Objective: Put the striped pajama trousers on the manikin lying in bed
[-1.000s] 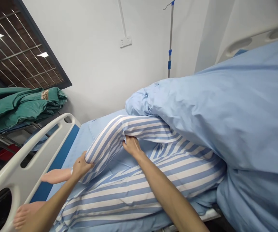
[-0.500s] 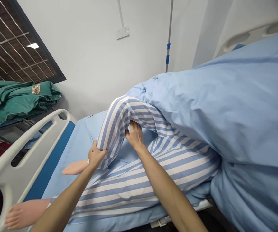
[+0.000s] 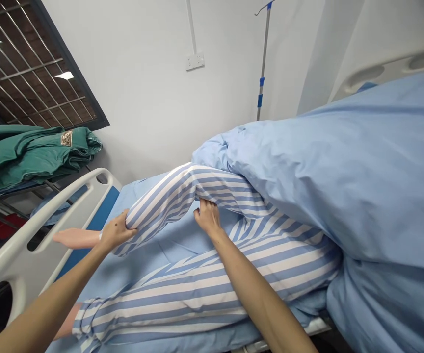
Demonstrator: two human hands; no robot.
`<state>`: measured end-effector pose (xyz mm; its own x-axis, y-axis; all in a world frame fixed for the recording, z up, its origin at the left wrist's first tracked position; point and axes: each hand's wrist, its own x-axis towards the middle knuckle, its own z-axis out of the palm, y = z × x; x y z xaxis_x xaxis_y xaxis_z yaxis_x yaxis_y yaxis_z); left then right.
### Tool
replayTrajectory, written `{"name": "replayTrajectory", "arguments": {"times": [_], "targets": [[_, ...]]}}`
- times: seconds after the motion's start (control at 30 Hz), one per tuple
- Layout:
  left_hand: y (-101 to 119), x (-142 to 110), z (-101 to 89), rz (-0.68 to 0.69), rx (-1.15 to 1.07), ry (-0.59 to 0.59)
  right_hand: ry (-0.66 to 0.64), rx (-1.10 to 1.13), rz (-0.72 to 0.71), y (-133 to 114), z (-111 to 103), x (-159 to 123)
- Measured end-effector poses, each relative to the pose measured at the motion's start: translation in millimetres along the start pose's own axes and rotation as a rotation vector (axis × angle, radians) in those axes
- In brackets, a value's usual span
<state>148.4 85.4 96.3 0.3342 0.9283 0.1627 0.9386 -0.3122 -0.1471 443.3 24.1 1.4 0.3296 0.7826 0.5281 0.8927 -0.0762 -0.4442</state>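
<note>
At 8 o'clock, your left hand wraps around the striped pyjama leg, just above the manikin's bare foot. Near 6 o'clock, your right hand presses under the raised, bent knee; you can't tell if it grips. The other leg lies flat, and a blue duvet covers the body at 2 o'clock.
</note>
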Motion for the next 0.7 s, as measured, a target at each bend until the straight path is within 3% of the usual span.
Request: {"name": "replayTrajectory", "arguments": {"times": [0.17,0.37,0.7], "targets": [[-33.1,2.3,-12.9,0.064,0.076,-0.064,-0.156,-0.028,0.030,-5.5,-5.8,-4.0],[-64.1,2.5,-9.3,0.082,0.125,-0.143,-0.271,-0.034,0.051,-9.4,-4.0,-9.3],[-79.5,4.5,15.9,0.077,0.185,-0.130,-0.374,-0.066,0.019,-7.1,3.8,-12.2]]}}
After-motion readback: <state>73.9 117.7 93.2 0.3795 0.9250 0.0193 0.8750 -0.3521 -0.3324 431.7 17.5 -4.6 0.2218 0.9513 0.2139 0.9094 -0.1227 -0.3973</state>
